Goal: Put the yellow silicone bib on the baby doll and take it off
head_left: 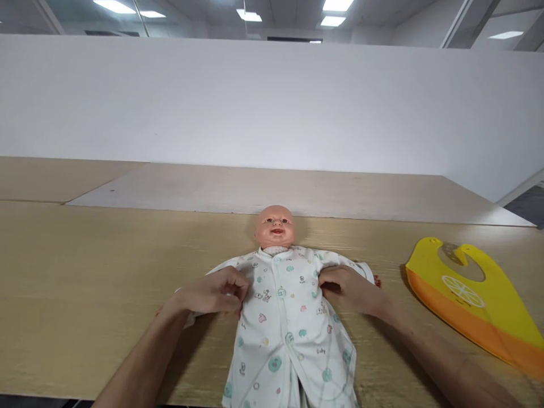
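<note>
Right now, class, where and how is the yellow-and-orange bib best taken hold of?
Probably pinch the bib by its yellow neck band, coming from the left, where the right hand is: the band is slim and curves round a gap a thumb could enter.

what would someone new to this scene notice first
Probably the baby doll lying face up at the centre of the wood-toned table, in a white printed gown, with the person's left hand and right hand at either side of its torso. Next, the bright yellow-and-orange bib with a citrus-slice print, lying apart on the right side of the picture.
</note>
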{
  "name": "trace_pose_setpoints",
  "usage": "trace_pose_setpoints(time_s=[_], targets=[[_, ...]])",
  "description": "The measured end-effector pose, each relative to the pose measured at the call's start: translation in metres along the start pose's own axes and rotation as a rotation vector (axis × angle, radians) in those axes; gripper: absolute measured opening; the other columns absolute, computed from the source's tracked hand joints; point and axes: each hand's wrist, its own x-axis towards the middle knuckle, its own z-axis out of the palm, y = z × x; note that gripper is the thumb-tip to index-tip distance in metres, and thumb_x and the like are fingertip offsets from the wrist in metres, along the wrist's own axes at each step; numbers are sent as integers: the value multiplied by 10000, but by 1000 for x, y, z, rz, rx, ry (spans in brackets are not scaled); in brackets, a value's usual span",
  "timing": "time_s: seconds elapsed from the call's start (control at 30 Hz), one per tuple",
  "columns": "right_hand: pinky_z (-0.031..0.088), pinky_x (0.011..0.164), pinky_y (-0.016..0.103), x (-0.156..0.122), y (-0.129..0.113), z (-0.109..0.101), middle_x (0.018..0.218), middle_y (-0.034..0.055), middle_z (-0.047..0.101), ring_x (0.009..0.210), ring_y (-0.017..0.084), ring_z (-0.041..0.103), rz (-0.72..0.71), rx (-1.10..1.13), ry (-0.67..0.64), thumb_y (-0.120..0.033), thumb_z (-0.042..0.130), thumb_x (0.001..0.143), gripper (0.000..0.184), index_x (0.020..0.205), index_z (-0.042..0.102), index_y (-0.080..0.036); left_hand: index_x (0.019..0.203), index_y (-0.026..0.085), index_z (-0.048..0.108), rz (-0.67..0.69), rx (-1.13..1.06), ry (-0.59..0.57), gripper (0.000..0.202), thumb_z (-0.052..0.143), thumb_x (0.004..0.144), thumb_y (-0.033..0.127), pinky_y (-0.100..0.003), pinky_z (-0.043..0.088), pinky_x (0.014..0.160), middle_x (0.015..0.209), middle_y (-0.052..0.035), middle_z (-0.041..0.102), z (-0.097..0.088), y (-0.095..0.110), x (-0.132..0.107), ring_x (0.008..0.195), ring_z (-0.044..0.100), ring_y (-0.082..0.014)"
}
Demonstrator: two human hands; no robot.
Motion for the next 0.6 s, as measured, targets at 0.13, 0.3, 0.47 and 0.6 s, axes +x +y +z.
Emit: trace_pose_setpoints(time_s=[0.13, 0.3, 0.47, 0.6], targets=[[410, 708, 247, 1, 1, 5, 809, 16, 678, 777, 147, 592, -12, -63, 38, -38, 504, 749, 233, 821, 671, -183, 547, 176, 472, 8, -44, -66, 59, 498, 552, 123, -209, 270, 422, 465, 45, 466, -2, -8, 1, 450, 442, -101], [414, 690, 252, 2, 4, 11, 773, 15, 674, 744, 148, 588, -51, -132, 111, -26, 504, 735, 225, 784, 661, -180, 542, 171, 469, 8, -98, -54, 100, 561, 581, 159, -220, 295, 447, 468, 43, 454, -4, -11, 1, 479, 483, -115], [437, 710, 258, 4, 2, 11, 815, 39, 667, 776, 156, 595, -39, -175, 117, -63, 497, 779, 185, 811, 649, -165, 549, 174, 445, 23, -104, 27, 206, 601, 662, 248, -222, 254, 455, 473, 39, 457, -6, -9, 3, 479, 461, -105], [462, 790, 297, 6, 4, 13, 947, 71, 665, 871, 183, 601, -25, -164, 131, -99, 490, 813, 193, 918, 644, -151, 528, 175, 423, 70, -100, 99, 268, 615, 683, 279, -227, 258, 471, 472, 33, 457, -7, -4, 5, 482, 438, -96]])
